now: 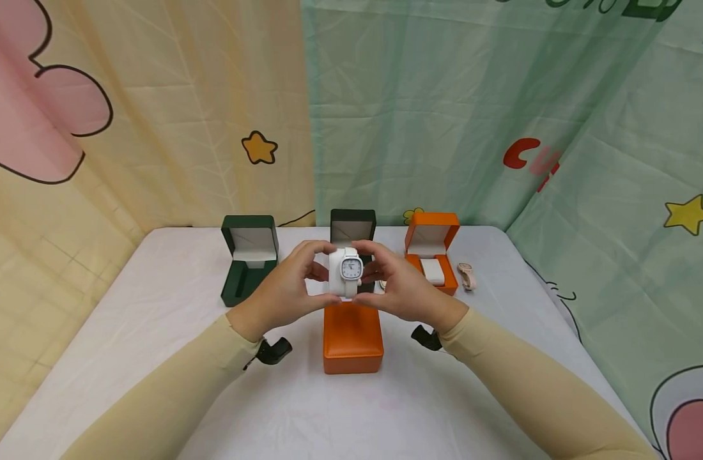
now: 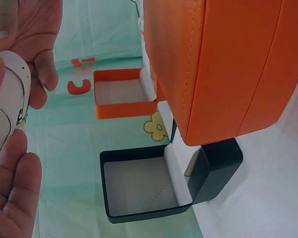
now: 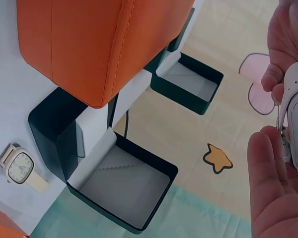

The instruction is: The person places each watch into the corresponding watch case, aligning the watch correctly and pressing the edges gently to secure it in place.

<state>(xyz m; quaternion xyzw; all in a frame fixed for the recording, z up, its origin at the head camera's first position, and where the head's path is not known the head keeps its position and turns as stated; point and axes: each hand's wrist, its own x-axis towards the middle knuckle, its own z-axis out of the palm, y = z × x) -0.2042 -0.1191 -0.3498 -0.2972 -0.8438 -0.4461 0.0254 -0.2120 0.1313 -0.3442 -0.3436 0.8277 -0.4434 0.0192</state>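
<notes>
Both my hands hold a white wristwatch (image 1: 351,268) that sits around a white cushion (image 1: 333,273), its square dial facing me. My left hand (image 1: 288,281) pinches the left side between fingers above and thumb below. Across from it, my right hand (image 1: 406,284) grips the right side the same way. Below and nearer to me lies a closed orange watch box (image 1: 353,338). Part of the white watch (image 2: 12,94) also shows in the left wrist view, with fingers at its edges. Behind the hands stands an open dark green box (image 1: 353,214), its base partly hidden.
An open green box (image 1: 227,237) stands at the left. At the right, an open orange box (image 1: 434,219) holds a white cushion (image 1: 432,271), with a pale pink watch (image 1: 466,276) beside it. Another pale watch (image 3: 21,167) lies near the dark green box. Curtains hang behind the white table (image 1: 173,306).
</notes>
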